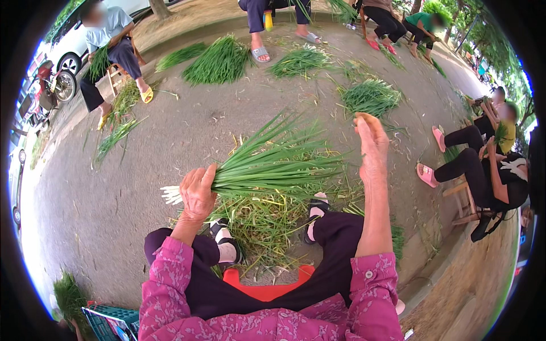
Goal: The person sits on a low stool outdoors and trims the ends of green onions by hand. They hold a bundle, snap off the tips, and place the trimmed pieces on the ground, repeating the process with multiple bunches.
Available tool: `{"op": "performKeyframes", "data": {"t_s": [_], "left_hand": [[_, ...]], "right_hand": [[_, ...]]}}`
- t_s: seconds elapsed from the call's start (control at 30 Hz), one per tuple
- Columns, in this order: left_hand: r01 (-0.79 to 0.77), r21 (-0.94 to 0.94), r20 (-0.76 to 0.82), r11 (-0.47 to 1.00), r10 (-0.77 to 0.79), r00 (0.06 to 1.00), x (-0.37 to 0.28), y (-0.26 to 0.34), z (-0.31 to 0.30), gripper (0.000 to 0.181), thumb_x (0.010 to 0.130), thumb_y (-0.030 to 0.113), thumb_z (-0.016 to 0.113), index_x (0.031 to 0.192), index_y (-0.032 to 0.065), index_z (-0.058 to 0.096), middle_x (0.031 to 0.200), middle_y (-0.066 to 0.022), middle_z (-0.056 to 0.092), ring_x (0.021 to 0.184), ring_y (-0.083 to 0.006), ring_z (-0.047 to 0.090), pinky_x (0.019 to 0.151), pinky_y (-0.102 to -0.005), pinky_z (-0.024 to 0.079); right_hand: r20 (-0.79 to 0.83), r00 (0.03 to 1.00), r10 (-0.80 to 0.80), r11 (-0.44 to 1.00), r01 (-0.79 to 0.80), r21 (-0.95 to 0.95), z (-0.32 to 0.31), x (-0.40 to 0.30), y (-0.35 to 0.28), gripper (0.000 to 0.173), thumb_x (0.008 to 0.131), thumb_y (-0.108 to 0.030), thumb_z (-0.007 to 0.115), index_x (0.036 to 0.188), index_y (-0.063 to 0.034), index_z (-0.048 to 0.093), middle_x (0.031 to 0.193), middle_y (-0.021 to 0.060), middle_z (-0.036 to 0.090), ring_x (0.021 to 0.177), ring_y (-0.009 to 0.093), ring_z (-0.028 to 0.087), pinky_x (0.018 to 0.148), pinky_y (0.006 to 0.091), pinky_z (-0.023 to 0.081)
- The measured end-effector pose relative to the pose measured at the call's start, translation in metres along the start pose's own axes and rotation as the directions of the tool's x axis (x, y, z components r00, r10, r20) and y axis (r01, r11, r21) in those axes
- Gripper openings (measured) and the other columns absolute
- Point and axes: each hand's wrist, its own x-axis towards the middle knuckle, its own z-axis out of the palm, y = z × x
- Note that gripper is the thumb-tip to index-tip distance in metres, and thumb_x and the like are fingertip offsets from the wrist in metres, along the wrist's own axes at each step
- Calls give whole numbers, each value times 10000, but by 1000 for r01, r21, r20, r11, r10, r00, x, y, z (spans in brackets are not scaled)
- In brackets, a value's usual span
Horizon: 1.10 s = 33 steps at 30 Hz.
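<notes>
My left hand (pixel 198 191) is closed round a bunch of garlic chives (pixel 273 164), near its pale stem ends, which stick out to the left. The green leaves fan out to the right. My right hand (pixel 373 134) is raised beyond the leaf tips, its fingers slightly bent and apart from the bunch; no held thing shows in it. Below the bunch, between my feet, lies a heap of loose green and yellowed leaves (pixel 266 226).
A red plastic stool (pixel 266 292) is under me. Chive piles lie ahead (pixel 219 62), (pixel 300 62) and to the right (pixel 371 97). Seated people surround the paved ground, one at upper left (pixel 121 51). A teal crate (pixel 113 317) stands at lower left.
</notes>
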Motion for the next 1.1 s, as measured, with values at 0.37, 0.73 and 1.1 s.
{"op": "performKeyframes", "data": {"t_s": [0.37,0.73,1.1], "left_hand": [[-40,43,25,998,39,999,3,3,-3,524,547,70,649,1060,62,541,694,-69,466,610,-258,495,545,-372,384],[-30,41,52,999,27,998,3,5,-4,554,509,49,656,1049,71,533,695,-64,468,626,-259,503,554,-374,394],[-3,-66,136,998,12,991,8,14,-4,549,505,44,685,1032,77,535,690,-77,505,626,-278,528,561,-391,414]], "right_hand": [[275,961,-42,966,109,-233,11,-7,0,315,928,-270,456,975,-9,626,866,23,573,786,108,501,720,246,395],[395,907,-145,914,276,-298,19,-10,6,193,814,-189,631,867,-4,647,837,96,603,803,157,557,723,295,419],[-293,954,-56,962,-28,-273,26,-1,6,133,831,-129,586,738,-37,561,751,64,602,623,150,511,613,328,421]]}}
